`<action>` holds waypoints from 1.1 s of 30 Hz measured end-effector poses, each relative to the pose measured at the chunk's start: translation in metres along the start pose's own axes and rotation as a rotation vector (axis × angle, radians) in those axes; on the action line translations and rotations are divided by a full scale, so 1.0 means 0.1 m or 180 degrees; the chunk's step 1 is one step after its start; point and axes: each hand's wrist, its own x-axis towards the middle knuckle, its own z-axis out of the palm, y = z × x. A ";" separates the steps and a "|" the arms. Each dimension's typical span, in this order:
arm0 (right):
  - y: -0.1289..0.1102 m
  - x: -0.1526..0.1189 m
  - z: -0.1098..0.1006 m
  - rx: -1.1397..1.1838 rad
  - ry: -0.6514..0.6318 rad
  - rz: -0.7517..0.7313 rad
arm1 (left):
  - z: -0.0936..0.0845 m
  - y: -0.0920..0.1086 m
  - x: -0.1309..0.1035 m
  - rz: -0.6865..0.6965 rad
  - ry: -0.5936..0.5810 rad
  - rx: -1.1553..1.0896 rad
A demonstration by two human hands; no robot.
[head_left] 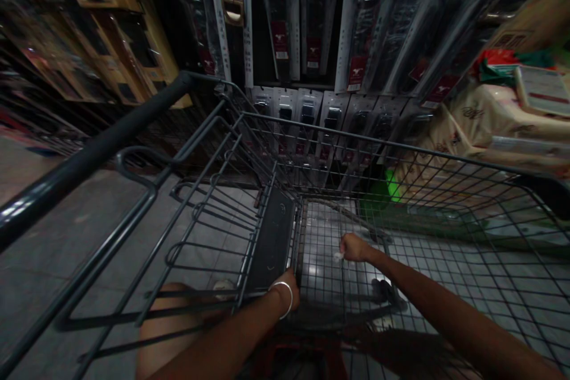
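A wire shopping cart point(356, 136) fills the middle of the view, its dark handle point(102, 151) slanting away on the left. The right hand point(354, 247) reaches down inside the basket, just above or against the mesh bottom point(320, 228); its grip is closed on a small whitish scrap point(339, 256), perhaps cloth or tissue, though the dim light makes that hard to judge. The left hand point(289, 288), with a silver bangle point(291, 298) at the wrist, is at the near end of the cart's dark flat panel point(272, 237); I cannot tell whether its grip is wrapped around anything there. Beyond the cart hang packaged belts point(278, 12) in rows, one with a gold-coloured buckle point(231, 0). Tan boxes point(138, 41) stand blurred to the left, and cream-coloured packs point(503, 110) are stacked to the right, near a bright green piece point(392, 185). Pale tiles point(40, 255) show through the wires.
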 end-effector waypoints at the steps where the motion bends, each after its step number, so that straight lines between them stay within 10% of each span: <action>1: 0.00 0.02 -0.05 -0.0016 0.0032 0.0030 | -0.01 0.00 0.00 0.0098 -0.0047 0.0140; 10: -0.13 0.31 -0.52 -0.0396 0.1072 0.0541 | -0.09 0.00 -0.04 0.0288 -0.0181 0.0487; 33: -0.12 0.04 0.11 -0.0340 0.0253 0.0114 | -0.10 0.01 -0.04 0.0232 -0.0108 0.0370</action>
